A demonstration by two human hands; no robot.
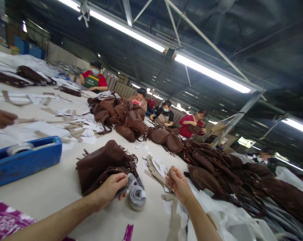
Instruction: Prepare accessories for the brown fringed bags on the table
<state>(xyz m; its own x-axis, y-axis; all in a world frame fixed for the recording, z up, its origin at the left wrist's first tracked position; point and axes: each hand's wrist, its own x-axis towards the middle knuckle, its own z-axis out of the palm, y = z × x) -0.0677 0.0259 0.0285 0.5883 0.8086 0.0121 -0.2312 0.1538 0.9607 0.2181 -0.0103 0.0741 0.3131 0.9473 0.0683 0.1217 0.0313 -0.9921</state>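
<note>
A brown fringed handbag (98,162) lies on the white table in front of me. My left hand (116,185) is closed at the bag's near edge, gripping a strap wrapped in clear plastic. The rest of that strap is a wrapped grey coil (137,197) resting on the table beside the hand. To the right, my right hand (178,184) pinches a tan paper strip (170,174). Under and beside it lies a loose pile of similar strips (154,170) mixed with white ones.
A blue tape dispenser (25,160) stands at the left, with another person's hand (2,118) behind it. Brown bags are heaped at the back (131,120) and along the right (217,164). White plastic sheeting (217,207) covers the right front. Several co-workers stand beyond the table.
</note>
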